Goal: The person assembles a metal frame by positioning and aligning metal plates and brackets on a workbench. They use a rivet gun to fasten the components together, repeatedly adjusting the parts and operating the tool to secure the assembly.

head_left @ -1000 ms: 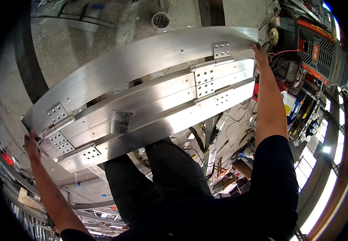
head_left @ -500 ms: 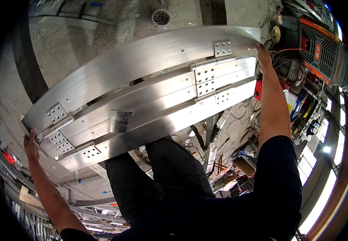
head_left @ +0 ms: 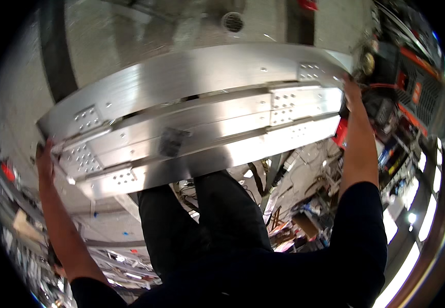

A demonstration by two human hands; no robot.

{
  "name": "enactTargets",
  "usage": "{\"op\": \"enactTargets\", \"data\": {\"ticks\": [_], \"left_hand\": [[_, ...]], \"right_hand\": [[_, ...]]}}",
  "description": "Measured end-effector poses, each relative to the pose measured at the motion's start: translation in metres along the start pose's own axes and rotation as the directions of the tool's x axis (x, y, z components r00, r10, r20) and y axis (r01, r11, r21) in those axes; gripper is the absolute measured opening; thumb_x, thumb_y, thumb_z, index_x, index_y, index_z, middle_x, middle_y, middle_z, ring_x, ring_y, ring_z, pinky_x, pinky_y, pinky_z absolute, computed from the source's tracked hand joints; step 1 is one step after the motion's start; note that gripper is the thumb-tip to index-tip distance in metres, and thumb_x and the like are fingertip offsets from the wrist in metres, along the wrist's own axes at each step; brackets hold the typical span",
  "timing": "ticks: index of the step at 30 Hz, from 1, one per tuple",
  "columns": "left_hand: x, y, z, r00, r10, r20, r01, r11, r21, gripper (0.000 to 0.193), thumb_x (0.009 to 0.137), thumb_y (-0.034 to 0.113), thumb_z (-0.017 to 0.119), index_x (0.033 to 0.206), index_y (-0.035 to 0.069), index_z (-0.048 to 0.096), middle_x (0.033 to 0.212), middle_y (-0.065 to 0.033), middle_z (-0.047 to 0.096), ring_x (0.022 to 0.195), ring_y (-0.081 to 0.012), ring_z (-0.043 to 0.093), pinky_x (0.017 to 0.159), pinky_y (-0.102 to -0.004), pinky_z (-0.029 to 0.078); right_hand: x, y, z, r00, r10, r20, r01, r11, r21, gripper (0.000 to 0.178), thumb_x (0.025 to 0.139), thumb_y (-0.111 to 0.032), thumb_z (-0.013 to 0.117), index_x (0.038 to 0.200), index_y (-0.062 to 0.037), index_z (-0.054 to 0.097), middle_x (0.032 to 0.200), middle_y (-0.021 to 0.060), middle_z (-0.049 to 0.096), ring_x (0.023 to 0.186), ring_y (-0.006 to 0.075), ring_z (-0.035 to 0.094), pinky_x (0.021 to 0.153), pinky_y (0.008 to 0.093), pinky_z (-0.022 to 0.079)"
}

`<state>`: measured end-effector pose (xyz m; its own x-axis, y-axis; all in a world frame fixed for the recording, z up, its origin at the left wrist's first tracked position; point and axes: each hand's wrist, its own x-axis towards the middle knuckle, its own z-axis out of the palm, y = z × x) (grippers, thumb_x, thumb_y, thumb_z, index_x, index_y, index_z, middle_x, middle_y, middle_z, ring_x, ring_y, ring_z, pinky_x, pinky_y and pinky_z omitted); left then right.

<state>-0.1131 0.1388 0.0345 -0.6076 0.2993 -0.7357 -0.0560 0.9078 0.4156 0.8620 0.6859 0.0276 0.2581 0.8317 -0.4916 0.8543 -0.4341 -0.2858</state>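
Stretched across in front of me is a hinged panel (head_left: 202, 69) of long, shiny metal planks. Riveted hinge plates (head_left: 81, 157) join the planks near the left end, and similar hinge plates (head_left: 284, 107) do so near the right. A dark square patch (head_left: 171, 142) marks the middle plank. My left hand (head_left: 44, 160) is closed around the panel's left end, its fingers partly hidden by the metal. At the far right end, my right hand (head_left: 352, 93) grips the edge. The panel's near edge lies above my legs.
Beyond the panel, a round tub of small pieces (head_left: 233, 22) sits on the concrete floor (head_left: 130, 31), near dark steel beams (head_left: 58, 61). An orange and grey machine (head_left: 420, 92) stands at the right, with cables and clutter (head_left: 304, 220) below it. Metal stock lies at lower left.
The panel has shifted right in the picture and lies more level, its left end higher. Both hands have moved along with it, still gripping. The view is blurrier, and its surroundings have shifted too.
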Motion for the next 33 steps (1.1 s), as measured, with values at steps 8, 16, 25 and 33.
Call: {"op": "enactTargets", "data": {"ticks": [8, 16, 25, 33], "left_hand": [[-0.053, 0.061, 0.053, 0.988, 0.038, -0.151, -0.051, 0.995, -0.082, 0.039, 0.090, 0.037, 0.075, 0.102, 0.004, 0.058, 0.085, -0.0040, 0.061, 0.070, -0.0123, 0.057, 0.057, -0.0301, 0.049], [-0.044, 0.060, 0.071, 0.967, 0.183, -0.177, -0.213, 0.962, -0.171, 0.036, 0.091, 0.034, 0.074, 0.101, 0.003, 0.059, 0.082, -0.0044, 0.062, 0.063, -0.0131, 0.056, 0.053, -0.0301, 0.046], [-0.049, 0.060, 0.035, 0.964, 0.168, -0.207, -0.199, 0.970, -0.142, 0.035, 0.098, 0.039, 0.063, 0.097, 0.004, 0.063, 0.080, -0.0005, 0.060, 0.060, -0.0083, 0.049, 0.054, -0.0271, 0.041], [-0.016, 0.014, 0.027, 0.992, 0.121, -0.036, -0.121, 0.833, -0.540, 0.044, 0.102, 0.041, 0.057, 0.123, 0.003, 0.064, 0.094, -0.0034, 0.065, 0.082, -0.0126, 0.056, 0.075, -0.0276, 0.047]], "right_hand": [[-0.027, -0.073, 0.017, 0.980, 0.189, 0.057, -0.185, 0.980, -0.073, 0.084, 0.095, -0.063, 0.052, 0.154, -0.0043, 0.036, 0.156, 0.0132, 0.039, 0.143, 0.0286, 0.036, 0.117, 0.0405, 0.027], [-0.153, -0.233, 0.118, 0.616, -0.787, -0.022, 0.764, 0.604, -0.224, 0.067, 0.092, -0.031, 0.072, 0.145, -0.0012, 0.045, 0.144, 0.0204, 0.050, 0.135, 0.0335, 0.048, 0.113, 0.0420, 0.037], [-0.327, -0.380, 0.280, 0.356, -0.849, 0.390, 0.932, 0.290, -0.218, 0.067, 0.088, -0.043, 0.072, 0.138, -0.0024, 0.052, 0.132, 0.0201, 0.058, 0.125, 0.0400, 0.052, 0.110, 0.0491, 0.037], [-0.335, -0.403, 0.293, 0.399, -0.812, 0.426, 0.917, 0.360, -0.173, 0.052, 0.087, -0.037, 0.074, 0.123, -0.0020, 0.061, 0.114, 0.0200, 0.066, 0.102, 0.0376, 0.064, 0.091, 0.0447, 0.050]]}}
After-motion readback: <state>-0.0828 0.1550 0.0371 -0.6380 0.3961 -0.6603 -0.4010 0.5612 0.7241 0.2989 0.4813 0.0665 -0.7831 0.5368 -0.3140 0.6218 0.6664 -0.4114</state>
